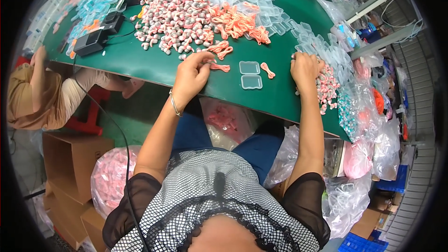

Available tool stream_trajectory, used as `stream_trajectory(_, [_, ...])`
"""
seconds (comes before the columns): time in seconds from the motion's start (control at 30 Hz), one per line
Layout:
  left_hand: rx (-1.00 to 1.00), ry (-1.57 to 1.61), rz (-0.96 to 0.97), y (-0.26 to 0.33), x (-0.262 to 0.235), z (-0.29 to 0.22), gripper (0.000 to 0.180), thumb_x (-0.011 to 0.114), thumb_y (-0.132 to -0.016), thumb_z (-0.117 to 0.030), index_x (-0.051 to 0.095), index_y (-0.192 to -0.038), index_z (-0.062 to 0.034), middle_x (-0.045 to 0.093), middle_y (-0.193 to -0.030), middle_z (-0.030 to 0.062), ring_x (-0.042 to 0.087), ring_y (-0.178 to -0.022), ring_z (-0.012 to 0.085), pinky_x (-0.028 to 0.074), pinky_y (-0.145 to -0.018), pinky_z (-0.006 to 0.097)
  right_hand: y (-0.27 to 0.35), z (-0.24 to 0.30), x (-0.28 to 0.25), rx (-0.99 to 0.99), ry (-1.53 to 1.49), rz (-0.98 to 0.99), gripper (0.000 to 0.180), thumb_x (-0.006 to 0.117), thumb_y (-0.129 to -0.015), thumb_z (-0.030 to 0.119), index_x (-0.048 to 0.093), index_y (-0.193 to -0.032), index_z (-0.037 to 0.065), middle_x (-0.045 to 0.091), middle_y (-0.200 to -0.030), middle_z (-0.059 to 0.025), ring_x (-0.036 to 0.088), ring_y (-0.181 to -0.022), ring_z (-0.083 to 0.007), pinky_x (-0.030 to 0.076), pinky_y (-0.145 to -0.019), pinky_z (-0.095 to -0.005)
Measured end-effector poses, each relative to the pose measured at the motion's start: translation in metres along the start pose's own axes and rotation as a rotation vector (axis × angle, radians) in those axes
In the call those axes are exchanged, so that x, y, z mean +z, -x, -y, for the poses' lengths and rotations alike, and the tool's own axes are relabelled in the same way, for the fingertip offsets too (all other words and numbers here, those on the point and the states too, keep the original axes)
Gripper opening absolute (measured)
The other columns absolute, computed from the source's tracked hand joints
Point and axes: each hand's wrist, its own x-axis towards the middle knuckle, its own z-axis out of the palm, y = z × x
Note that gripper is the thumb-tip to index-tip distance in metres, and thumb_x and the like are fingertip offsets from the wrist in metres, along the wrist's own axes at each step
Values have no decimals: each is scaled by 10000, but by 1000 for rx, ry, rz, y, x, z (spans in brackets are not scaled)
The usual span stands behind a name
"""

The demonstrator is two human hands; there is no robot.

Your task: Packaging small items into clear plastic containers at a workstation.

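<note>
My left hand (pixel 192 75) is closed, thumb against fingers, at the end of a looped bundle of salmon-pink cord (pixel 221 67) on the green table. To its right lies a small clear plastic case (pixel 251 82), opened flat, with its other half above. Beside the case is another tied pink cord (pixel 267 70). My right hand (pixel 306 68) is curled at the edge of a smaller heap of pink-and-grey pieces (pixel 327 86) that look like earplugs. What its fingers hold is hidden. A larger heap of such pieces (pixel 175 16) lies beyond my left hand.
Bundled pink cords (pixel 235 21) and many clear cases (pixel 273 18) cover the far table (pixel 214 86). Black boxes (pixel 91 43) with a cable stand at left. A person (pixel 37 91) sits beyond them. Cartons (pixel 70 163) and a filled plastic bag (pixel 112 177) are on the floor.
</note>
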Motion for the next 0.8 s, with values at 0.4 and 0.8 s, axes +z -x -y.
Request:
stream_trajectory(0.4, [37, 204, 58, 16, 30, -28, 143, 688, -883, -9, 682, -1025, -12, 673, -892, 5, 579, -722, 32, 485, -659, 198, -4, 8, -12, -22, -144, -19, 74, 607, -814, 59, 672, -842, 80, 694, -834, -102, 645, -843, -293, 388, -784, -474])
stream_trajectory(0.8, [313, -326, 34, 19, 73, -31, 131, 752, -790, -172, 711, -894, -103, 617, -888, 44, 591, -886, 252, 444, -779, 391, 39, 76, -68, -435, -711, 72, 222, 625, -793, -32, 589, -995, 53, 627, -874, -116, 626, -846, -321, 457, -776, -440])
